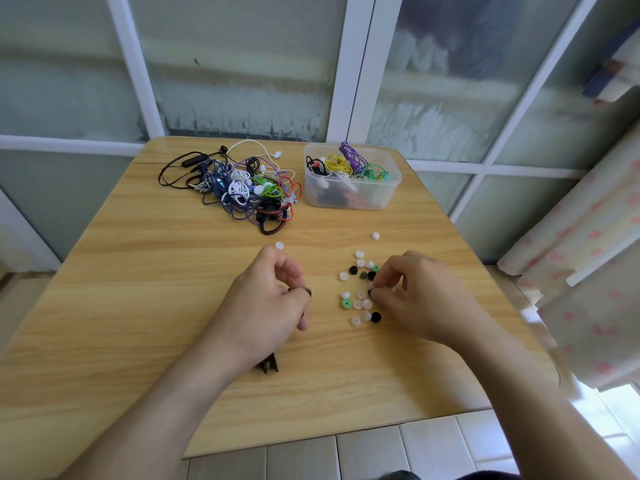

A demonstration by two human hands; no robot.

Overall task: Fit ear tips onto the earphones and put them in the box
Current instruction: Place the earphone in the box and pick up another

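Note:
My left hand [268, 299] grips a dark earphone [306, 292] by its bud; part of its cable [269, 366] sticks out from under my wrist. To its right my right hand [414, 292] pinches a small black ear tip [370, 292] among several loose white, black and green ear tips [360, 299] scattered on the wooden table [138, 306]. A tangled pile of earphones [242, 187] lies at the back of the table. Beside that pile, further right, stands a clear plastic box [351, 192] with several coiled earphones inside.
Two stray white ear tips [279, 245] [375, 236] lie apart from the cluster. Frosted glass panels with white frames stand behind the table. A patterned curtain [581, 271] hangs at the right. Tiled floor shows below the table's near edge.

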